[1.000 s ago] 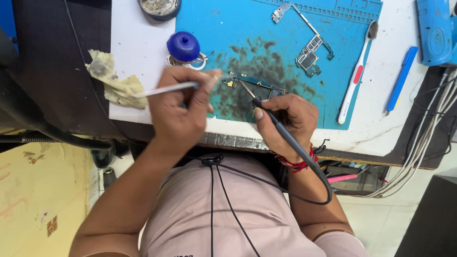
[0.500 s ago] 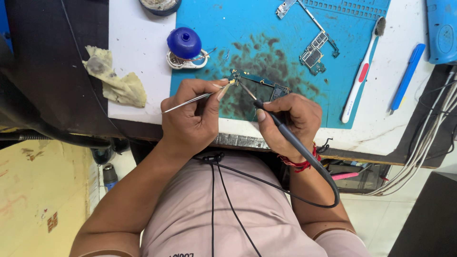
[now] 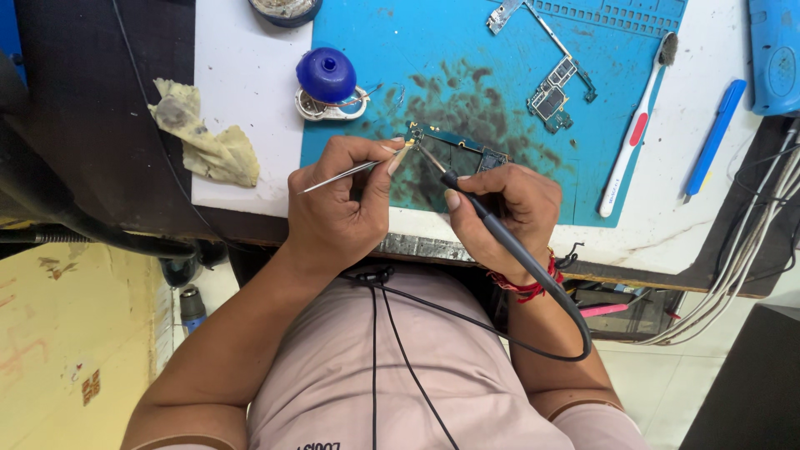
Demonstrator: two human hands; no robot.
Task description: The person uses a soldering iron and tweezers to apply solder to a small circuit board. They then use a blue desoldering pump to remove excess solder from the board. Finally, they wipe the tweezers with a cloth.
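Observation:
A small dark circuit board point(image 3: 454, 155) lies on the stained blue work mat point(image 3: 433, 50), near the table's front edge. My left hand point(image 3: 342, 208) grips slim metal tweezers point(image 3: 337, 175) whose tips reach the board's left corner. My right hand point(image 3: 500, 208) holds a black soldering iron point(image 3: 483, 221) like a pen, its tip touching the same corner. The iron's black cable point(image 3: 533, 350) loops down over my lap.
On the mat lie another circuit board point(image 3: 554, 96), a metal strip point(image 3: 508, 12) and a white-and-red brush point(image 3: 637, 125). A blue-capped tin point(image 3: 327, 79), a dirty cloth point(image 3: 204, 137), a blue pen-like tool point(image 3: 712, 137) and a blue device point(image 3: 775, 50) sit around it.
My left hand has swung the tweezers right, bringing their tips onto the board's corner beside the iron tip. The right hand has stayed in place.

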